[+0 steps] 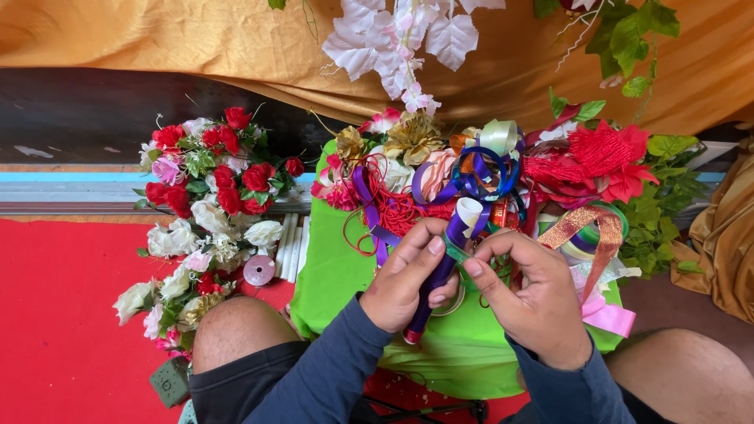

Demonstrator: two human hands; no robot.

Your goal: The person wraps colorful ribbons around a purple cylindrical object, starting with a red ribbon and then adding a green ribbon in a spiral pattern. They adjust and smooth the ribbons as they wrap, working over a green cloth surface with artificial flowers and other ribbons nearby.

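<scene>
My left hand (406, 276) grips a stick wrapped in purple ribbon (437, 276), held upright over a bright green cloth (338, 275). The stick's top carries a pale cream roll (469, 212). My right hand (530, 294) pinches a narrow green ribbon (456, 251) against the stick just below that roll. Behind my hands lies a heap of ribbons, red cord and artificial flowers (440, 169), with blue ribbon loops (487, 177) right above the stick.
A bunch of red, white and pink artificial flowers (208, 204) lies left on the red floor mat (63, 314). A pink ribbon spool (258, 269) sits beside it. Red tassels and flowers (601, 161), green leaves (660, 204), orange drape (196, 39) at the back. My bare knees frame the cloth.
</scene>
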